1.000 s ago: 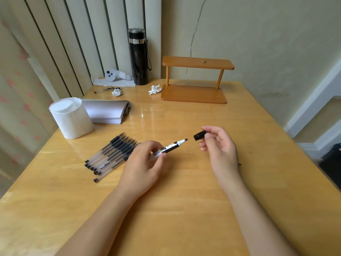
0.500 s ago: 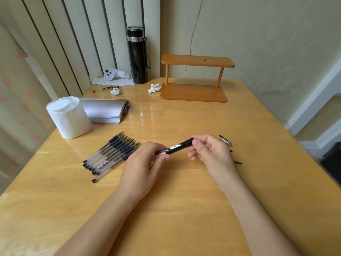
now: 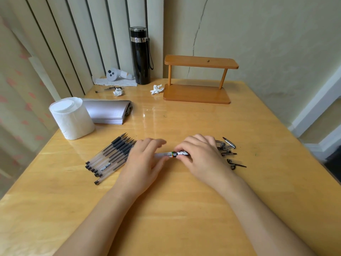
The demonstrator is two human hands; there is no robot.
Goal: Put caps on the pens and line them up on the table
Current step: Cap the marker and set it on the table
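Hands (image 3: 173, 159) around slim cylindrical marker (image 3: 175, 154)

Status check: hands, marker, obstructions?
Left hand and right hand gripping marker. Uncapped pens left, loose caps right. Nothing obstructing.

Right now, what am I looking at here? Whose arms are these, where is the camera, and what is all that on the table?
No machine here: a person wears a camera on the head, looking down at their own bare arms. The left hand and right hand hold one marker between them, low over the wooden table. To the left lies a row of uncapped pens; to the right, loose caps. Further back are a paper roll, a silver case, a black flask, a wooden stand, a white controller and crumpled tissues.
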